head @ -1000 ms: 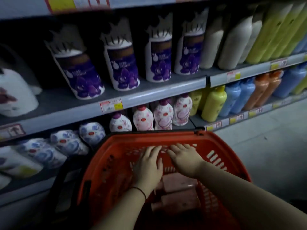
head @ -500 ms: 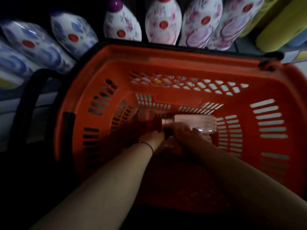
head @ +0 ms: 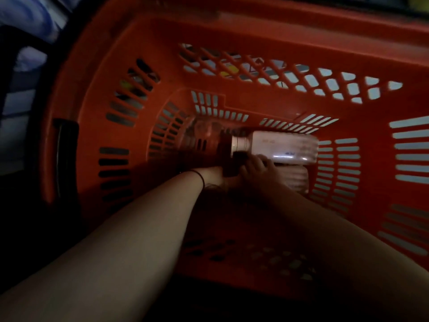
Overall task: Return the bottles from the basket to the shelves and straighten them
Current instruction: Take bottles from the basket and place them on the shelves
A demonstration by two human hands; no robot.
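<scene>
Lying bottle (head: 276, 147) just beyond right hand (head: 257, 167), deep in basket (head: 232, 31)

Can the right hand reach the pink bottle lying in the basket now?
Probably yes: the right hand is already at the pink bottle on the basket floor, and nothing lies between them.

Print too blurred to read

The pale bottle (head: 282, 147) lying on its side in the basket (head: 267, 31) carries small dark marks on its label, one near the neck and one lower on the body, but none resolves into letters or numbers. A yellow patch seen through the far wall's holes shows no legible print either.
</scene>
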